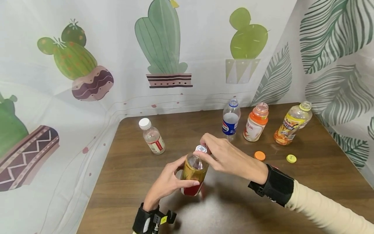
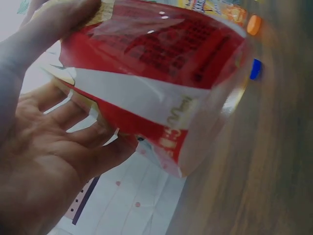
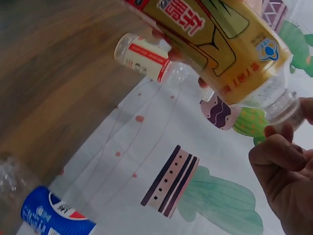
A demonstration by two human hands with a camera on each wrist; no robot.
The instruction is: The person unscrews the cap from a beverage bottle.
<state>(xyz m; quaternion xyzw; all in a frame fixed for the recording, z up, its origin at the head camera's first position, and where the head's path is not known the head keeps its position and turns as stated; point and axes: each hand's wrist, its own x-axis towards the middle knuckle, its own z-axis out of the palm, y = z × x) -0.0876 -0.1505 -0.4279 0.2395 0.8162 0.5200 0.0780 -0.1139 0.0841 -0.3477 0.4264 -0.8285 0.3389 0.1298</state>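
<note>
A bottle with a gold and red label [image 1: 193,173] is held above the front middle of the table, tilted a little. My left hand [image 1: 168,180] grips its body, thumb across the near side and fingers round the far side. At the neck my right hand [image 1: 226,155] pinches the white printed cap [image 1: 201,149] between thumb and curled fingers. The right wrist view shows the gold label [image 3: 230,46] and the fingers on the cap. In the left wrist view the red lower label [image 2: 146,83] and clear base fill the middle.
Left of the hands stands a white-capped bottle [image 1: 153,138]. Capless bottles stand behind on the right: one with a blue label [image 1: 230,125], an orange-necked one [image 1: 255,125] and a yellow-labelled one [image 1: 290,125]. Orange [image 1: 259,155], yellow [image 1: 291,158] and blue [image 2: 256,69] caps lie on the table.
</note>
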